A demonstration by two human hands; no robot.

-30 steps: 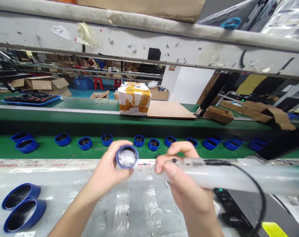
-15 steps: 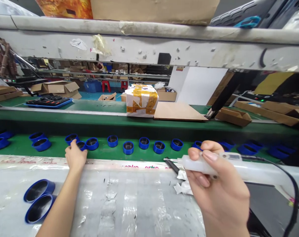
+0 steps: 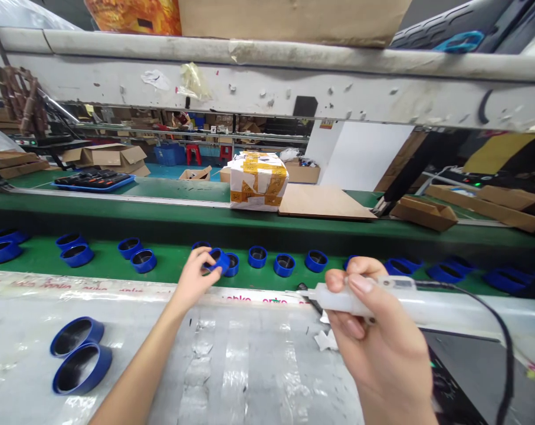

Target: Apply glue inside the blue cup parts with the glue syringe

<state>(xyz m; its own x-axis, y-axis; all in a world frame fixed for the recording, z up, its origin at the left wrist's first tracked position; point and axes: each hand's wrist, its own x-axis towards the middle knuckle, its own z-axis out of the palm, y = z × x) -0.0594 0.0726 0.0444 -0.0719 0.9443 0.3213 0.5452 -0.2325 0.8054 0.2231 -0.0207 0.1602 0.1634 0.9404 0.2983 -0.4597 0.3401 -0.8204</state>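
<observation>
Pinched between the fingers of my left hand (image 3: 197,273) is a small blue ring-shaped cup (image 3: 220,261) with a dark inside. It is over the near side of the green belt (image 3: 103,265), close to another blue cup (image 3: 233,265) at its right and one partly hidden behind it. My right hand (image 3: 377,330) is closed round a translucent white dispensing tube (image 3: 338,297). Its thin nozzle points left, and a black cable runs from a small block on top. The tube's far end reaches out to the right.
Several blue cups line the belt; two larger-looking ones (image 3: 82,369) stand on the plastic-covered table (image 3: 249,366). A black-handled tool (image 3: 314,306) and crumpled white paper (image 3: 327,340) lie by the nozzle. Behind are a taped box (image 3: 258,183) and a blue tray (image 3: 94,182).
My left hand has moved right along the belt, bringing a blue cup from the left pair over beside those nearer the middle. The right hand keeps the tube, slightly shifted left.
</observation>
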